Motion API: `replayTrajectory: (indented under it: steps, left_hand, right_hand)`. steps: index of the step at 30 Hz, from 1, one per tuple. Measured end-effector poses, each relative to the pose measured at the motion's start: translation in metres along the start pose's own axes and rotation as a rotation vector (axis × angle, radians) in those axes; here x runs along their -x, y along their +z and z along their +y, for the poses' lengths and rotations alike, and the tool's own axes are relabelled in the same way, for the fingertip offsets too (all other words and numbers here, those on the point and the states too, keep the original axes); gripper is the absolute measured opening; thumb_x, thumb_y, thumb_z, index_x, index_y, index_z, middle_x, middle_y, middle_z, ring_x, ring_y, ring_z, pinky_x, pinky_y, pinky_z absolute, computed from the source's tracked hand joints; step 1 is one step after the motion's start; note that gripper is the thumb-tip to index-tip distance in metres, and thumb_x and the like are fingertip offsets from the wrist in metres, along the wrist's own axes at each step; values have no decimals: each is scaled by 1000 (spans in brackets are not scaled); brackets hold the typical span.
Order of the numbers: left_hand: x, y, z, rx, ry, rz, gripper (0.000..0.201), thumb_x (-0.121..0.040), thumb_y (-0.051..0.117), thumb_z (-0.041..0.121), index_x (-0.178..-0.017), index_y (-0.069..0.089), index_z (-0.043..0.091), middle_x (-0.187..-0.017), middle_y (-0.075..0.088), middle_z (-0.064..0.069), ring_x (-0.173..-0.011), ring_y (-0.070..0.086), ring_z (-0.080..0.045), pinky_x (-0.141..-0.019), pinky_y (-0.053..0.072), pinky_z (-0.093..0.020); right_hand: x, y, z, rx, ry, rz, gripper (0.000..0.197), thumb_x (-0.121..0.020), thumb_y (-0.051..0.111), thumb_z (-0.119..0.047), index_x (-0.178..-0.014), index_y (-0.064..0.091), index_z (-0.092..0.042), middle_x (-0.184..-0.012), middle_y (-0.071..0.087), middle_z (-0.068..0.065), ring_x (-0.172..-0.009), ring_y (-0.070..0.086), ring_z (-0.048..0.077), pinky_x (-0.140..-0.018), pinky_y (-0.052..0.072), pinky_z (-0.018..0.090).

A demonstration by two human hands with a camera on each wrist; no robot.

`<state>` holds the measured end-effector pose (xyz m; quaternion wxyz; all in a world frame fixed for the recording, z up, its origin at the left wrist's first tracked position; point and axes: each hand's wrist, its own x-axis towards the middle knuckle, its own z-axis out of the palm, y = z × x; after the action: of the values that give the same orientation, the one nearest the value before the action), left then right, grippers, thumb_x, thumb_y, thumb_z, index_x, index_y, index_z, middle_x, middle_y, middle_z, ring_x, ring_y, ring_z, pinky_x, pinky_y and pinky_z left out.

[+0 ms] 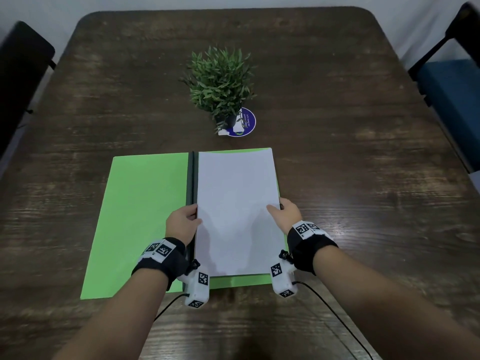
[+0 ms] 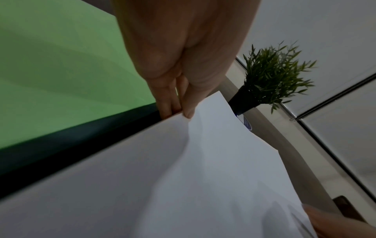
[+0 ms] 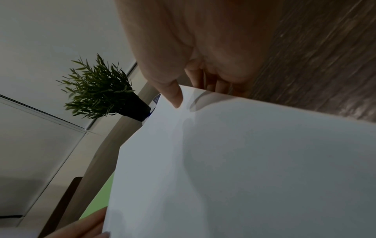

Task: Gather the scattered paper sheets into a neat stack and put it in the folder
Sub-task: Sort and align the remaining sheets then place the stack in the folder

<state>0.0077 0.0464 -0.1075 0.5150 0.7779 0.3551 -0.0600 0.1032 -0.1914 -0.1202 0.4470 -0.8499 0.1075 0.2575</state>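
On a dark wooden table (image 1: pixel 337 203), seen from above, a green folder (image 1: pixel 140 216) lies open flat, its dark spine (image 1: pixel 191 178) running away from the viewer. A neat stack of white paper sheets (image 1: pixel 236 209) sits over the folder's right-hand half, its edges close to square with the cover, so only thin strips of green show around it. It appears to be in the middle of being set down or aligned there, which would leave only closing the cover. Each side of the stack is held low down, probably to keep the sheets from fanning apart. The left hand (image 1: pixel 181 224) pinches the stack's left edge beside the spine, thumb on top and fingers beneath. The right hand (image 1: pixel 287 213) grasps the right edge the same way, thumb lying on the top sheet. Both wrists wear black bands with white patterned markers. Beyond the folder stands a small potted plant (image 1: pixel 220 84) on a round blue coaster (image 1: pixel 245 123), well apart from the paper.
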Motion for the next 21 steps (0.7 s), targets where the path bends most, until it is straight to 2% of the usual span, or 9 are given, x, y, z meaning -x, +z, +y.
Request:
replayTrajectory:
  steps: [3, 10, 15, 19, 21]
  left_hand:
    - [0, -1, -6, 83, -27, -11, 46, -84, 57, -13, -126, 59, 3, -121, 64, -9, -107, 61, -20, -102, 46, -41]
    - [-8, 1, -15, 75, -42, -3, 46, -83, 60, -9, -126, 60, 6, -120, 66, -8, -109, 63, -20, -102, 47, -42]
    - [-2, 1, -11, 80, -24, -1, 43, -86, 58, -6, -127, 60, 6, -119, 66, -6, -111, 63, -22, -102, 46, -42]
    - [2, 3, -5, 203, -48, 27, 58, -89, 64, 9, -141, 42, 5, -137, 53, -7, -117, 55, -20, -107, 41, -42]
    - [3, 5, -3, 266, -60, 26, 60, -89, 65, 11, -143, 40, 4, -141, 49, -8, -124, 51, -21, -108, 39, -38]
  right_hand:
    - [-2, 1, 0, -3, 12, -26, 28, -92, 54, -21, -114, 63, -6, -112, 65, 13, -96, 61, 28, -77, 45, 28]
    - [-4, 8, 0, 34, 35, -22, 33, -90, 54, -27, -117, 62, -11, -120, 59, 14, -96, 62, 29, -78, 48, 30]
    - [-4, 8, -2, 55, 55, -32, 41, -88, 53, -31, -122, 59, -10, -125, 57, 14, -101, 61, 31, -84, 50, 33]
    - [2, 5, -9, 42, 65, -18, 49, -88, 56, -35, -129, 53, -9, -131, 54, 11, -112, 56, 28, -92, 46, 33]
    - [4, 2, -11, -16, 66, -19, 49, -90, 58, -33, -132, 50, -9, -132, 52, 1, -116, 52, 23, -95, 41, 29]
